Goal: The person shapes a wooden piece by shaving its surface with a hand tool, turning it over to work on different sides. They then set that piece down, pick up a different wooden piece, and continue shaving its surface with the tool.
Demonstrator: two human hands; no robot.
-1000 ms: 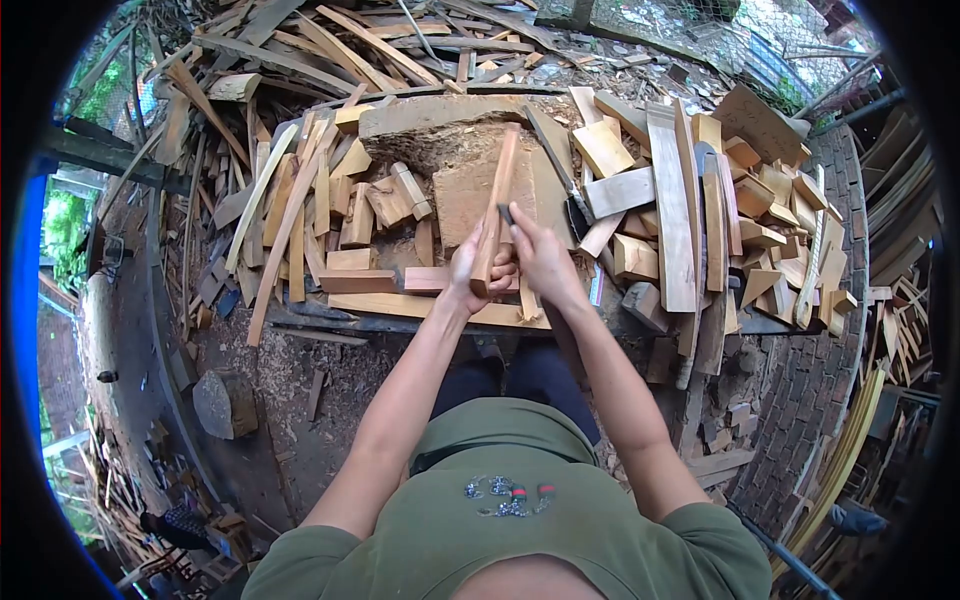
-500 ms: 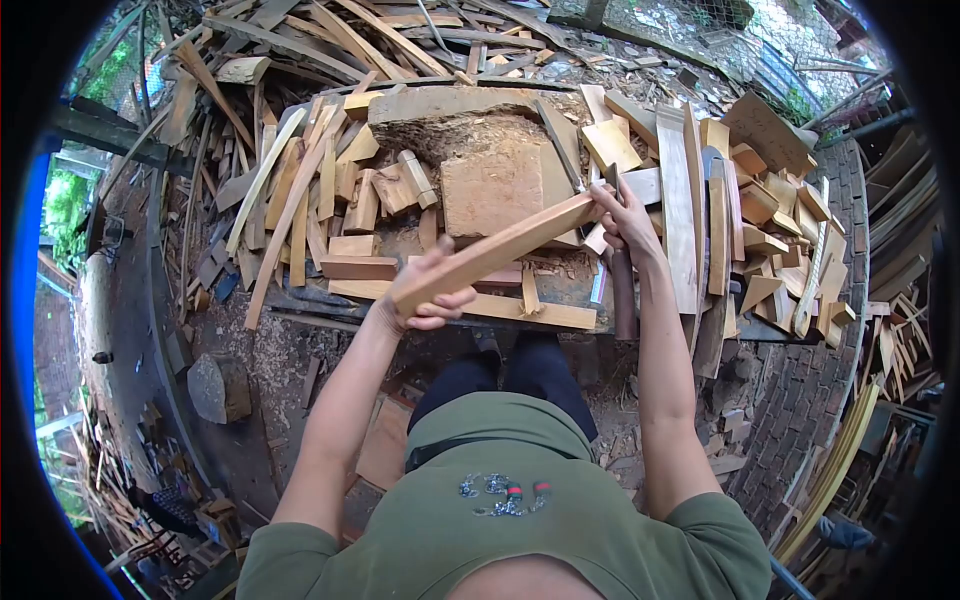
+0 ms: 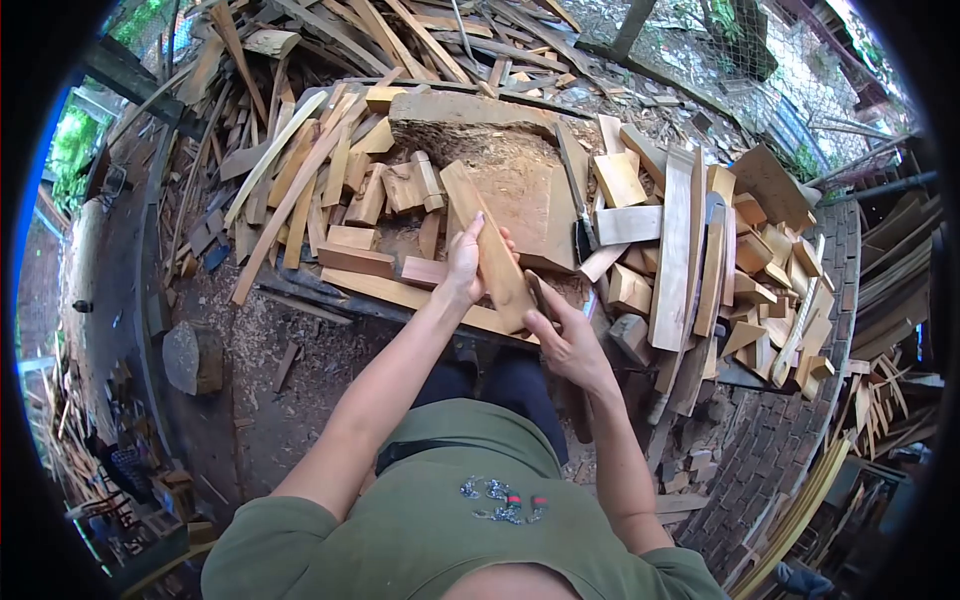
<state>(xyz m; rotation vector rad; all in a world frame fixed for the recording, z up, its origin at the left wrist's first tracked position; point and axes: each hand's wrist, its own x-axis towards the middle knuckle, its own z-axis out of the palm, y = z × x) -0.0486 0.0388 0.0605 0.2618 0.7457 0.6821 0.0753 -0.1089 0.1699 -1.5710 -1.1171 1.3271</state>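
Closest in, the green shirt [image 3: 440, 530] fills the foreground, and here comes the right hand [image 3: 572, 348], closed round a dark tool [image 3: 538, 291] and drawn in nearer the body than half a second ago, its fingertips now right by the near end of the wooden board [image 3: 490, 250]; whether they touch it, I can't tell! The board itself has swung right round: it slanted up toward the right before, now it runs from far left down to near right, held over the front of the bench, and the left hand [image 3: 468, 262], which had the lower end, is now clamped about its middle. Just beyond, the big wooden block [image 3: 540, 210] sits where it was, offcuts [image 3: 770, 250] heaped to its right, and farthest out, the scrap pile [image 3: 400, 40] and the wire mesh [image 3: 790, 60]
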